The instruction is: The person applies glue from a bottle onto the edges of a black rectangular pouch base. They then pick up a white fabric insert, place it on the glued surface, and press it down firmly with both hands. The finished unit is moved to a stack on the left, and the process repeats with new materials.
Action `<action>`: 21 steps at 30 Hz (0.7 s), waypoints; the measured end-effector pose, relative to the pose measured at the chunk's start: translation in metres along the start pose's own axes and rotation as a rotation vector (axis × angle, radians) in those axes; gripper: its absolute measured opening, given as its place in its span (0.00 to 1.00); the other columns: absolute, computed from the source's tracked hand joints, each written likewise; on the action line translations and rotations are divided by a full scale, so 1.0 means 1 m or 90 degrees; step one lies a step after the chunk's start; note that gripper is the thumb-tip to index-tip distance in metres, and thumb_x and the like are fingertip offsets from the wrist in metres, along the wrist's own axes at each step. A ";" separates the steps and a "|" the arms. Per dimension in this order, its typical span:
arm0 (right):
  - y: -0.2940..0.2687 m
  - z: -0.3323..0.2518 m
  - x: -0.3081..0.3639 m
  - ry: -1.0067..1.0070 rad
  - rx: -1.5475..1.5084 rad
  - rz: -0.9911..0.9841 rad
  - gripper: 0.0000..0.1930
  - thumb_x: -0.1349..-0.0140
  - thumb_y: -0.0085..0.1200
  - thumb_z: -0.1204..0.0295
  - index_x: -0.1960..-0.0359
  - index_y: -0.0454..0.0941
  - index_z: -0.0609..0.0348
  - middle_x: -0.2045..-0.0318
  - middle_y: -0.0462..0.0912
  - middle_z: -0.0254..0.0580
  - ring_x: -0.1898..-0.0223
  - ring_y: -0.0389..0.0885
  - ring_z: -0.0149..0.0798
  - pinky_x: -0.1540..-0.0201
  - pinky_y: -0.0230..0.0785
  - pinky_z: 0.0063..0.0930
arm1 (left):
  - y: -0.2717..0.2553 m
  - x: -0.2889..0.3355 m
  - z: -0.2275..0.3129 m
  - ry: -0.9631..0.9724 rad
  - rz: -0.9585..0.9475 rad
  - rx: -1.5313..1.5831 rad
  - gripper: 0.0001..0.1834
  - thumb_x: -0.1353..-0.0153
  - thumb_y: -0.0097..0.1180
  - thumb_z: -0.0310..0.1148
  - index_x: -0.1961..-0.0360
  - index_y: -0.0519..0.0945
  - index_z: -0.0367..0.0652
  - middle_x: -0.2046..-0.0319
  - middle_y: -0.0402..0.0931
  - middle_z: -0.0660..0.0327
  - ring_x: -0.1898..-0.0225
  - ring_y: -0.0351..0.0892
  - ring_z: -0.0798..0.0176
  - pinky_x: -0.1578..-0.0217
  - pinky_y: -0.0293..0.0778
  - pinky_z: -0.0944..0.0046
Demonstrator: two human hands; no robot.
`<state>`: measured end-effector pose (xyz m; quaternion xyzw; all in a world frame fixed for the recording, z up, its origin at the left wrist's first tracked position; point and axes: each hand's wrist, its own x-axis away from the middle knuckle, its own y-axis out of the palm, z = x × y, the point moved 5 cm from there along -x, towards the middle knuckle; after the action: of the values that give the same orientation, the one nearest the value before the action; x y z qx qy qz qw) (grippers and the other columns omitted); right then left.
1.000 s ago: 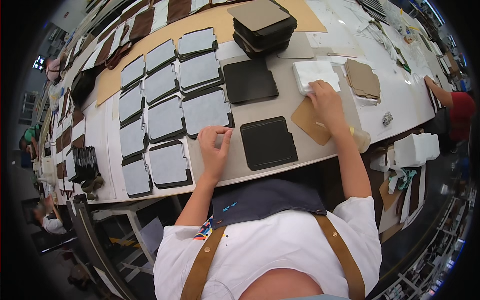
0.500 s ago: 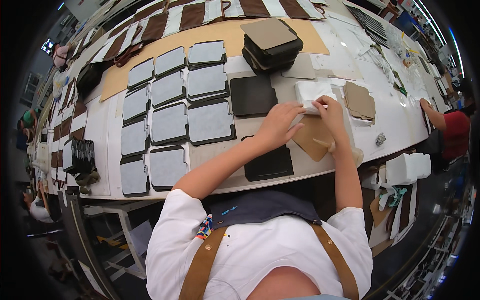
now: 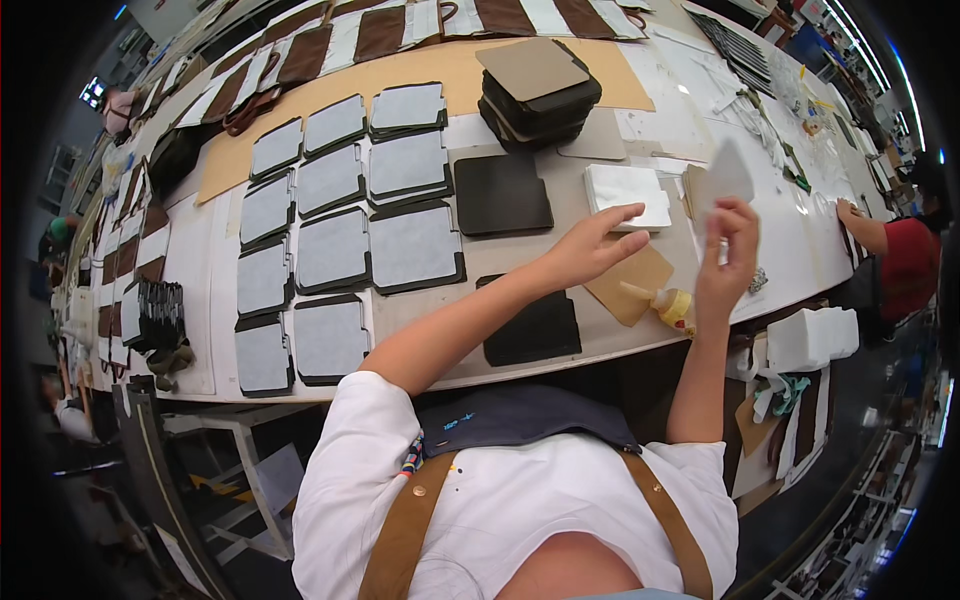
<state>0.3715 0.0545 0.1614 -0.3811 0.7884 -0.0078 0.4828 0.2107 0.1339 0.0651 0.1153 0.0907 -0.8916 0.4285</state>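
On the surface (image 3: pixel 195 330), a squared stack of white sheets (image 3: pixel 628 188) sits back from the front edge. My left fingers (image 3: pixel 620 215), spread, overlap its near side; contact unclear. My right fingers (image 3: pixel 735 216) pinch one thin, pale, blurred sheet (image 3: pixel 728 176), upright, right of the stack.

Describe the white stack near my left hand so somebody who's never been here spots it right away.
On the white worktable, find the tall dark pile topped with a tan board. Nearer you and to its right, by your left hand, lies the low white stack. Its bright white top sets it apart from the black panel on its left.
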 end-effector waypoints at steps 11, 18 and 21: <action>0.053 -0.067 0.080 -0.029 -0.065 -0.160 0.18 0.36 0.63 0.71 0.44 0.80 0.59 0.47 0.78 0.44 0.44 0.76 0.44 0.39 0.67 0.40 | -0.054 0.097 0.017 -0.330 0.220 0.439 0.27 0.24 0.51 0.50 0.37 0.74 0.39 0.45 0.79 0.60 0.45 0.80 0.65 0.44 0.76 0.63; 0.078 -0.008 0.132 0.544 -0.497 -0.271 0.11 0.30 0.60 0.72 0.50 0.81 0.66 0.59 0.84 0.34 0.57 0.77 0.24 0.51 0.69 0.21 | -0.060 0.131 0.008 -0.380 0.199 0.270 0.27 0.24 0.51 0.51 0.42 0.77 0.37 0.53 0.81 0.63 0.54 0.79 0.72 0.52 0.75 0.68; 0.073 -0.019 0.127 0.456 -0.379 -0.207 0.10 0.30 0.59 0.73 0.54 0.82 0.68 0.66 0.84 0.30 0.65 0.77 0.21 0.58 0.69 0.17 | -0.070 0.141 -0.004 -0.350 0.170 0.053 0.27 0.24 0.50 0.52 0.48 0.80 0.34 0.64 0.81 0.65 0.65 0.75 0.75 0.63 0.72 0.70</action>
<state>0.2822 0.0220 0.0478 -0.5937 0.8034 0.0122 0.0439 0.0707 0.0735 0.0256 -0.1017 -0.0810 -0.8281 0.5454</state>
